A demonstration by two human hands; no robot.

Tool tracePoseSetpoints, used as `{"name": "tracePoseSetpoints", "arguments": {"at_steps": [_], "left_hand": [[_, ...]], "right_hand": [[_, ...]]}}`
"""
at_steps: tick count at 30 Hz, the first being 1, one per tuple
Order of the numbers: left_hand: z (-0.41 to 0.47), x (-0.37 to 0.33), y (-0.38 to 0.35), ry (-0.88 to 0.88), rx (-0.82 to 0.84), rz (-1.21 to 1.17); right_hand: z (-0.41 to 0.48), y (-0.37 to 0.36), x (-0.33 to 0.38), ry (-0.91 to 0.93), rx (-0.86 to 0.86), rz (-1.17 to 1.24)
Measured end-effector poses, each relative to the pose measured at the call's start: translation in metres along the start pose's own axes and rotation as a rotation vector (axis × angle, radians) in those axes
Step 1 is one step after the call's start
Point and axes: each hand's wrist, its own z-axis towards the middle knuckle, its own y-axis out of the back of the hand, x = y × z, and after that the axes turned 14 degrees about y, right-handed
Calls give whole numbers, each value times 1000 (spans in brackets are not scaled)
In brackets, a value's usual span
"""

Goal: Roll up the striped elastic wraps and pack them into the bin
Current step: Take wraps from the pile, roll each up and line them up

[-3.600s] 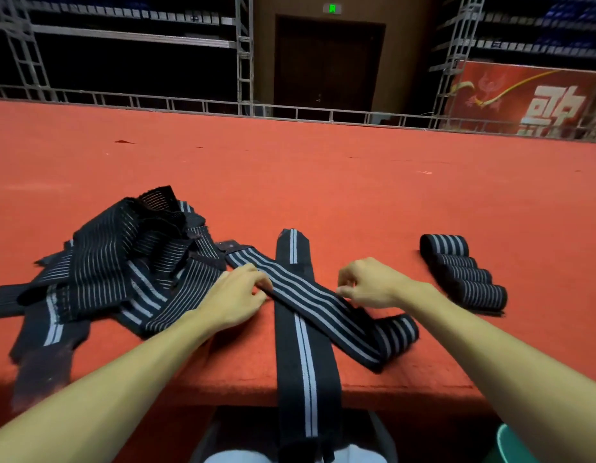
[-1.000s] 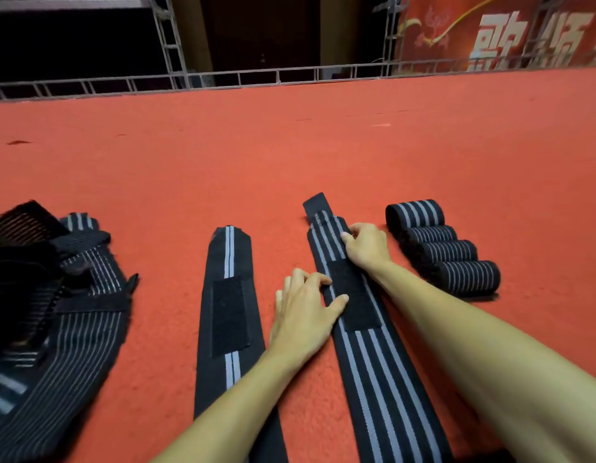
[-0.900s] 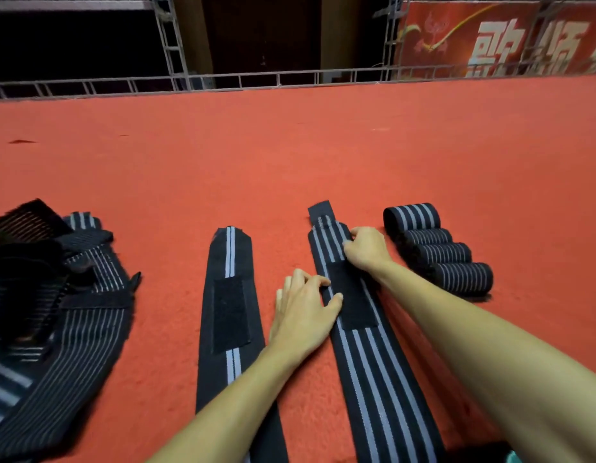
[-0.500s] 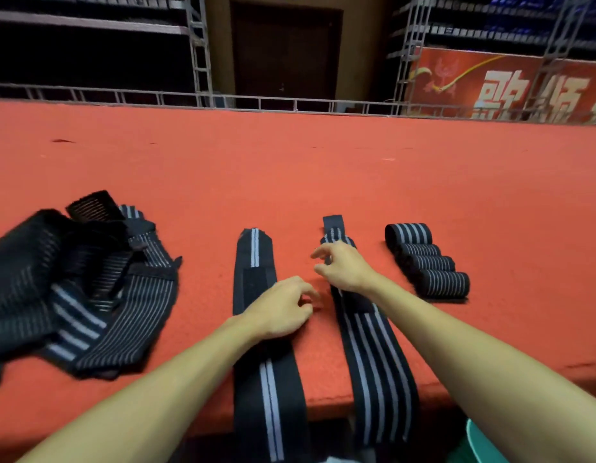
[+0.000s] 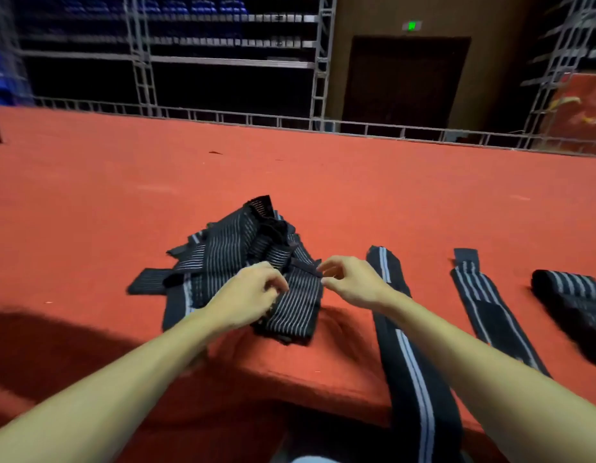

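Item: striped elastic wraps, black with pale stripes, on red desk. 1 loose tangled pile of wraps lies at centre, near the front edge. 2 wraps are laid out flat to its right: the nearer flat wrap hangs over the desk edge, and the second flat wrap lies beside it, apart. Rolled wraps sit furthest right, blurred and partly cut off by the frame. Left hand: over the pile's near side, fingers curled; grip cannot be told through the blur. Right hand: at the pile's right edge, fingers loosely curled, fingertips by a dark strap end; grip likewise cannot be told.
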Motion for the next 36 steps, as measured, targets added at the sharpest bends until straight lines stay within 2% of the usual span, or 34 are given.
{"name": "tracePoseSetpoints", "arguments": {"at_steps": [6, 10, 13, 16, 23, 30, 34, 36], "left_hand": [[-12, 70, 6, 119, -70, 66], [-21, 80, -14, 31, -132, 173], [-17, 81, -16, 31, -165, 201], [-16, 81, -16, 9, -176, 217], [-17, 72, -15, 18, -180, 264], [-10, 37, -25, 53, -140, 303], [-12, 38, -33, 139, -104, 363], [-14, 38, -36, 164, -97, 388]], "right_hand": [[37, -50, 25, 87, 98, 30], [54, -86, 30, 58, 279, -149], [63, -94, 28, -63, 309, -178], [68, -88, 23, -174, 352, -104], [62, -46, 25, 0, 393, -235], [39, -6, 23, 104, 516, -635], [16, 8, 16, 41, 622, -555], [5, 17, 10, 5, 567, -416]]}}
